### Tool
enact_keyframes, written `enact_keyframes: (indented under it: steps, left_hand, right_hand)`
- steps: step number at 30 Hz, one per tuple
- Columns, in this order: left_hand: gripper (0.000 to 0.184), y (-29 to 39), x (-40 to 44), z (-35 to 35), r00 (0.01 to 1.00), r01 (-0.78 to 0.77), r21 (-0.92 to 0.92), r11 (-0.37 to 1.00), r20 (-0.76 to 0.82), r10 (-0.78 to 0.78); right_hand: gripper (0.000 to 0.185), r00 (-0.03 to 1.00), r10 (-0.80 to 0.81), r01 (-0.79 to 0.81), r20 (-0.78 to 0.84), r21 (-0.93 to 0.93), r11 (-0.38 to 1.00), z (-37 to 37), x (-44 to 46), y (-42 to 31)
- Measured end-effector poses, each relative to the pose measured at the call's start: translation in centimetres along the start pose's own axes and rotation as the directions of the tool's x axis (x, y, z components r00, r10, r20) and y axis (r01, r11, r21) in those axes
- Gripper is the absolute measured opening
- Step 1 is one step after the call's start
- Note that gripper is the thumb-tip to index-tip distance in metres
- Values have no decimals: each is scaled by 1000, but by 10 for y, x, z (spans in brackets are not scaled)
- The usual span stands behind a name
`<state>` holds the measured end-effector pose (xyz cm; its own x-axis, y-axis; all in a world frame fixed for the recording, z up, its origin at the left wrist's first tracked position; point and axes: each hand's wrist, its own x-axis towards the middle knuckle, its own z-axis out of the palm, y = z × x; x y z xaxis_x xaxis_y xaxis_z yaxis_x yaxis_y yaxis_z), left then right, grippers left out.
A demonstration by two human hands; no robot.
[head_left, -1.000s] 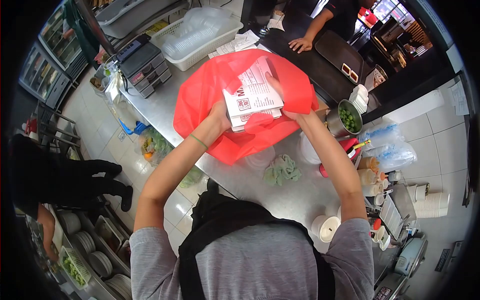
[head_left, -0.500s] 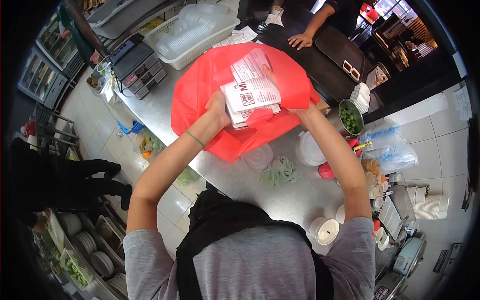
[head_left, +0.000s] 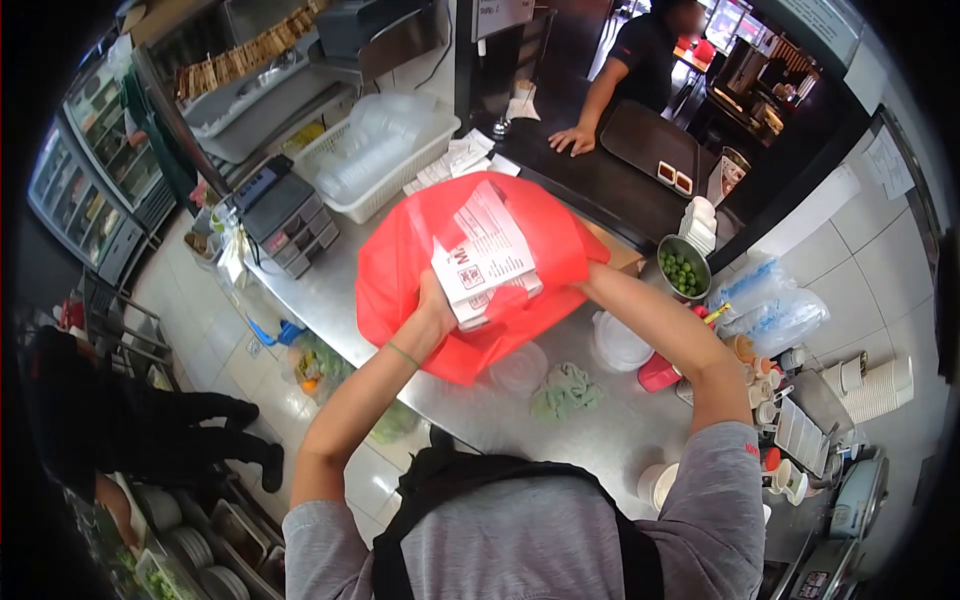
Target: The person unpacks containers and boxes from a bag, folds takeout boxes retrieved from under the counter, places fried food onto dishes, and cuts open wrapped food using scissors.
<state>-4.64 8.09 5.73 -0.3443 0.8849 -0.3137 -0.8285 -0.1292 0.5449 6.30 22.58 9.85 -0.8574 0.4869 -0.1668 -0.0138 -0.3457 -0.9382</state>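
Observation:
A red fabric-like bag (head_left: 395, 260) is spread over the steel counter. White paper packets (head_left: 490, 275) with red print lie in its mouth, with a printed slip (head_left: 487, 215) on top. My left hand (head_left: 436, 305) is closed at the left edge of the packets, against the bag's side; its fingertips are hidden. My right hand (head_left: 584, 275) reaches in at the bag's right side, where a red fold covers its fingers. A cardboard-brown edge (head_left: 625, 258) shows just beyond that wrist.
Nearby on the counter (head_left: 470, 405) are a green cloth (head_left: 566, 390), clear lids (head_left: 520, 368) and a bowl of green limes (head_left: 684, 268). A white basket (head_left: 375, 165) holds plastic containers. Across the pass, a person's hand (head_left: 573, 139) rests by a dark tray (head_left: 640, 140). Another person (head_left: 150, 400) stands left.
The view has tilted up. The packets sit deeper in the bag, and the right-hand fingers seen beside the slip are now covered. The person on the left has reached toward the shelves.

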Motion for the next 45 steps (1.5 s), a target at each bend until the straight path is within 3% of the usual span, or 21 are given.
enact_keyframes:
  steps: [11, 15, 23, 29, 30, 33, 34, 39, 41, 43, 44, 45]
  left_hand:
    - [55, 15, -24, 18, 997, 57, 56, 997, 43, -59]
    - [53, 11, -9, 22, 999, 15, 13, 1000, 41, -15]
    - [49, 2, -1, -1, 999, -35, 177, 984, -29, 41]
    - [52, 13, -27, 36, 995, -45, 130, 990, -86, 57]
    - [57, 14, -29, 38, 997, -62, 109, 992, -32, 66]
    - [59, 24, -50, 44, 999, -34, 170, 985, -21, 38]
    - [54, 31, -63, 49, 998, -28, 174, 984, 52, 19]
    - [45, 76, -147, 43, 998, 51, 301, 952, -53, -36]
    - [42, 93, -174, 22, 993, -76, 265, 961, -66, 97]
    - [39, 110, -203, 2, 961, -218, 170, 961, -134, 241]
    - [38, 109, -216, -8, 893, -429, 257, 866, -28, 450]
    - [37, 109, -225, -19, 778, -615, 316, 722, 97, 621]
  right_hand:
    - [37, 1000, 6, -5, -18, 37, 999, -12, -7, 2]
    - [37, 1000, 5, -4, -16, 27, 1000, -12, -8, -4]
    - [38, 998, 4, -2, -67, 33, 999, 0, -11, 6]
    - [38, 992, 0, -2, -125, -11, 1000, 23, -9, 12]
    - [38, 993, 22, -22, -118, -3, 1000, 25, -12, 7]
    - [38, 989, 146, -148, 31, 114, 982, 33, -28, -11]
    - [41, 962, 166, -210, 216, 200, 957, 35, -32, -15]
    - [49, 920, 190, -247, 342, 130, 960, 92, -80, -37]
    - [56, 907, -12, -61, 421, 160, 985, 122, -97, -46]
    - [63, 834, -72, -53, 546, 209, 977, 144, -97, -48]
    - [68, 777, -178, 4, 604, 278, 961, 156, -98, -48]
    - [73, 754, -170, 7, 635, 251, 968, 165, -98, -48]
